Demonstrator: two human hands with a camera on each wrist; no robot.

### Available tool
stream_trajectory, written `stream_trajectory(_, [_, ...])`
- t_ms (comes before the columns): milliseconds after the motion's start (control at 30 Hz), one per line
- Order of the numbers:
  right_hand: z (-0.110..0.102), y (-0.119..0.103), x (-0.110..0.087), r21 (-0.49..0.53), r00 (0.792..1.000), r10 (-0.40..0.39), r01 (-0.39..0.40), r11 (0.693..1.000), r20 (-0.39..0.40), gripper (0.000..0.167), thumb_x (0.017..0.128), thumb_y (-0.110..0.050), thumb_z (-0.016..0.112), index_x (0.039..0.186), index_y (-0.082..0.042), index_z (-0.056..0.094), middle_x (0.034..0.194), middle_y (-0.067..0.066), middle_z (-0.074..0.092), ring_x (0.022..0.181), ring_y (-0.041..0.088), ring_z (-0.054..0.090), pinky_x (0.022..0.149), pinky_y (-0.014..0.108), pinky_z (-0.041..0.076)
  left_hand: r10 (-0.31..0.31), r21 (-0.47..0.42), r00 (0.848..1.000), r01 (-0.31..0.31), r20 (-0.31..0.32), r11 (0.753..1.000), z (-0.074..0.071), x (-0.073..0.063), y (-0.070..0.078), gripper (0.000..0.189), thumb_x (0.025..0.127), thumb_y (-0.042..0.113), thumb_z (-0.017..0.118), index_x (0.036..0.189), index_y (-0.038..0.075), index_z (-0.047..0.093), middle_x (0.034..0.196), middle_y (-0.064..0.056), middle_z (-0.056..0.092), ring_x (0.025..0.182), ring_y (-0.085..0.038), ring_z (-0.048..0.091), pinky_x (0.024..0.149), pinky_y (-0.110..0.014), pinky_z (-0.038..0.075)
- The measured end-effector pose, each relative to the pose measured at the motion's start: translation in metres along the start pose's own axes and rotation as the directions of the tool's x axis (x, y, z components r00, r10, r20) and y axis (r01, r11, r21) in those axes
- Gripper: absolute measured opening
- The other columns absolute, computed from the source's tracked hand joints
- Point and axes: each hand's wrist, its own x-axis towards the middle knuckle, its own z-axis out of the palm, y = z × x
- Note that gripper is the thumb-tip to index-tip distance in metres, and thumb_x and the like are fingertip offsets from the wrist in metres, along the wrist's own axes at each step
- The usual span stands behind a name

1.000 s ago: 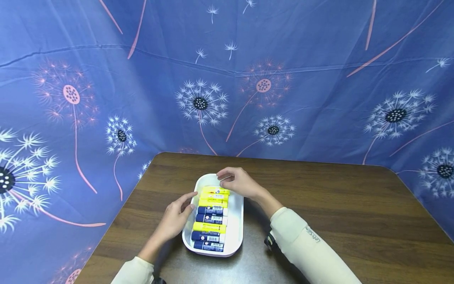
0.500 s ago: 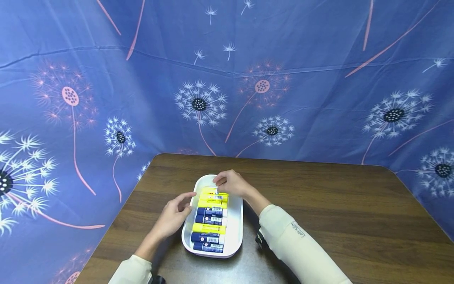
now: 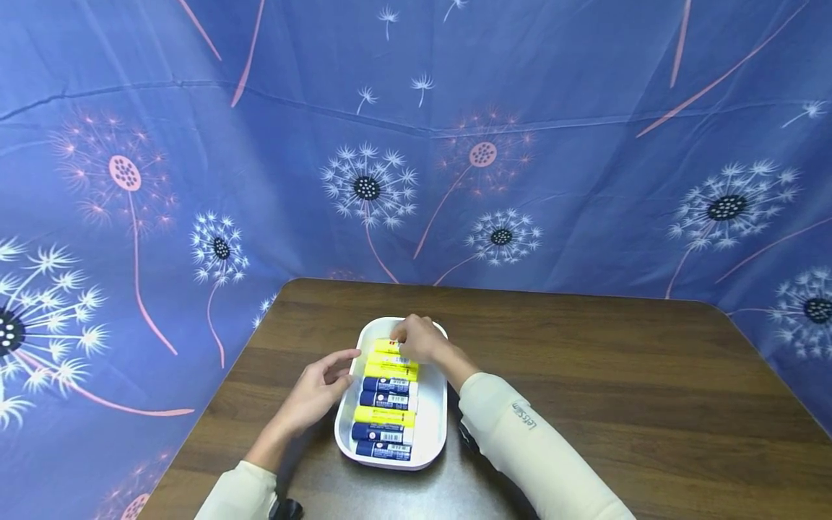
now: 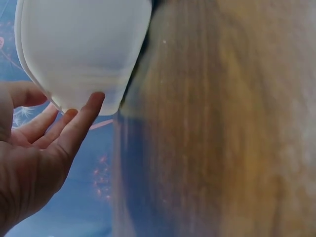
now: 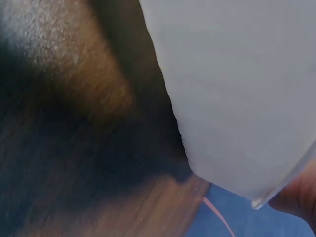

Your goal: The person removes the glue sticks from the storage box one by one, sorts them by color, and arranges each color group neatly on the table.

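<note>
Blue cloth [image 3: 279,166] printed with white and pink dandelions hangs behind a brown wood-grain worktop [image 3: 585,375]. At the left is a cream left sleeve [image 3: 240,492], with a black object [image 3: 286,510] at its cuff. Next is the left hand [image 3: 310,396], beside a white tray [image 3: 429,433]: its thumb and fingers stand apart, tips at the left rim, though whether they press on it cannot be told. Inside the tray, 8 tubes [image 3: 383,417] lie crosswise in 1 row; from the far end they run 3 yellow, 2 navy, 1 yellow, 2 navy. Their print is too small to read. Farther right, the right hand [image 3: 421,341] reaches over the tray's far right rim, fingers bent down at the right end of the farthest yellow tube [image 3: 385,346]; whether they are clamped on it cannot be told. Rightmost, the right sleeve [image 3: 533,440], also cream, bears dark lettering [image 3: 523,415].
</note>
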Motion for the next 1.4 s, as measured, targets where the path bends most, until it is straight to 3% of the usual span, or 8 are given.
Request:
stream_trajectory(167, [0.002,-0.001,0.0,-0.017,0.998,0.058,-0.058,0.998,-0.014,0.034,0.089,-0.001,0.068,0.116,-0.016,0.08,0.112,0.007,0.077,0.096,0.02,0.062,0.085,0.032,0.053,-0.031,-0.05,0.999,0.033,0.035,0.998,0.001,0.002,0.0,0.047,0.099,0.002,0.057,0.146,0.007,0.055,0.146,-0.024,0.057,0.129,-0.038,0.063,0.088,-0.034,0.063])
stream_trajectory(400, [0.002,-0.001,-0.001,0.015,0.998,0.068,-0.068,0.998,-0.006,0.034,0.09,0.002,0.068,0.118,-0.013,0.079,0.12,0.01,0.076,0.1,0.021,0.063,0.096,0.038,0.055,-0.052,-0.102,0.997,0.058,0.059,0.993,0.001,0.005,-0.001,0.047,0.101,0.002,0.056,0.148,0.009,0.054,0.146,-0.026,0.056,0.13,-0.039,0.062,0.087,-0.044,0.065])
stream_trajectory(667, [-0.001,0.003,-0.008,0.006,0.994,-0.095,0.096,0.995,-0.051,0.033,0.09,0.008,0.059,0.106,-0.011,0.082,0.083,0.007,0.07,0.073,0.017,0.049,0.065,0.026,0.037,-0.04,-0.106,0.996,0.049,0.084,0.993,0.0,0.003,-0.002,0.049,0.101,0.002,0.057,0.149,0.005,0.051,0.146,-0.03,0.055,0.131,-0.042,0.061,0.084,-0.043,0.065])
stream_trajectory(867, [-0.023,0.004,-0.018,0.202,0.985,-0.081,0.111,0.973,-0.152,0.033,0.091,0.002,0.067,0.123,-0.005,0.076,0.112,0.011,0.078,0.099,0.021,0.072,0.085,0.034,0.059,-0.038,-0.091,0.997,0.044,0.065,0.995,-0.002,0.0,-0.002,0.049,0.099,0.001,0.058,0.147,0.005,0.053,0.146,-0.03,0.056,0.129,-0.042,0.062,0.08,-0.042,0.066])
stream_trajectory(1000, [-0.042,0.013,-0.024,0.423,0.978,0.06,0.032,0.905,-0.201,0.038,0.092,-0.001,0.067,0.13,-0.004,0.071,0.116,0.016,0.076,0.101,0.025,0.073,0.079,0.035,0.064,-0.053,-0.081,0.998,0.056,0.041,0.995,-0.002,0.001,-0.002,0.047,0.098,0.0,0.059,0.145,0.007,0.056,0.144,-0.028,0.058,0.128,-0.041,0.063,0.078,-0.042,0.066])
stream_trajectory(1200, [-0.062,0.042,-0.036,0.698,0.919,0.288,-0.019,0.715,-0.27,0.04,0.095,0.001,0.063,0.134,0.002,0.066,0.116,0.022,0.07,0.094,0.018,0.067,0.074,0.023,0.059,-0.055,-0.102,0.997,0.06,0.057,0.993,0.0,0.003,-0.003,0.049,0.098,0.0,0.059,0.147,0.008,0.055,0.146,-0.027,0.057,0.13,-0.041,0.062,0.081,-0.044,0.066])
stream_trajectory(1267, [-0.063,0.053,-0.042,0.728,0.888,0.354,-0.033,0.685,-0.293,0.04,0.094,0.001,0.064,0.134,0.003,0.065,0.116,0.021,0.069,0.093,0.016,0.065,0.075,0.02,0.058,-0.051,-0.108,0.997,0.058,0.063,0.992,0.0,0.003,-0.003,0.05,0.099,0.0,0.059,0.147,0.008,0.054,0.146,-0.028,0.057,0.13,-0.042,0.062,0.082,-0.044,0.066])
stream_trajectory(1400, [-0.058,0.072,-0.052,0.734,0.825,0.464,-0.092,0.673,-0.322,0.041,0.092,-0.002,0.067,0.132,0.002,0.067,0.113,0.019,0.07,0.092,0.017,0.065,0.072,0.019,0.057,-0.053,-0.107,0.997,0.058,0.057,0.993,-0.001,0.002,-0.003,0.05,0.098,-0.001,0.059,0.147,0.007,0.054,0.146,-0.028,0.057,0.13,-0.043,0.062,0.081,-0.044,0.066])
